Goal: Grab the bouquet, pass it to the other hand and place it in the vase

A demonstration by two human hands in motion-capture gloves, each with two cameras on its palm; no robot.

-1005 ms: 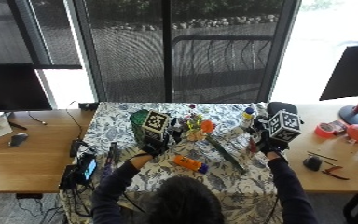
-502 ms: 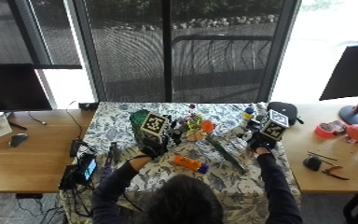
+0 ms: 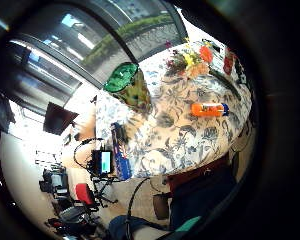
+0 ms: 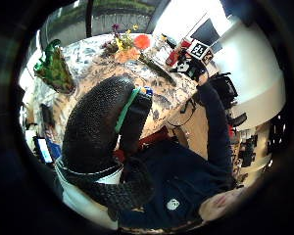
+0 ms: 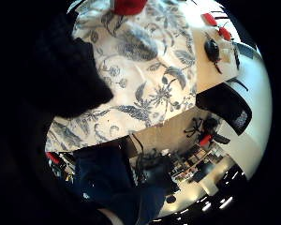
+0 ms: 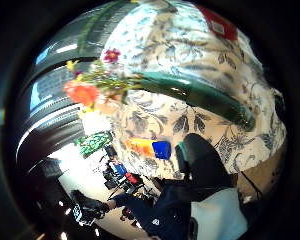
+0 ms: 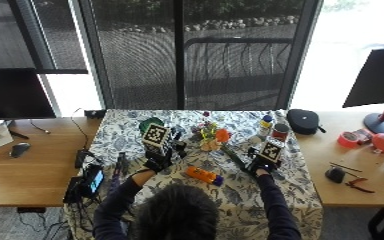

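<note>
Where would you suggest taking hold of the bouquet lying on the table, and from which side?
Grip the bouquet by its green stem wrap, near the lower end. It lies flat on the tablecloth with that end toward the right hand, blooms pointing away, so coming from above there likely spares the flowers.

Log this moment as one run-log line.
bouquet: lying on table | vase: upright, empty | right hand: at stem end | left hand: idle

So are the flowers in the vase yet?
Not yet. The bouquet lies on the flowered tablecloth, and the green vase holds no flowers. The right hand is down at the stem end; whether it grips is unclear. The left hand holds nothing. Lifting, passing over and putting in are all left.
</note>
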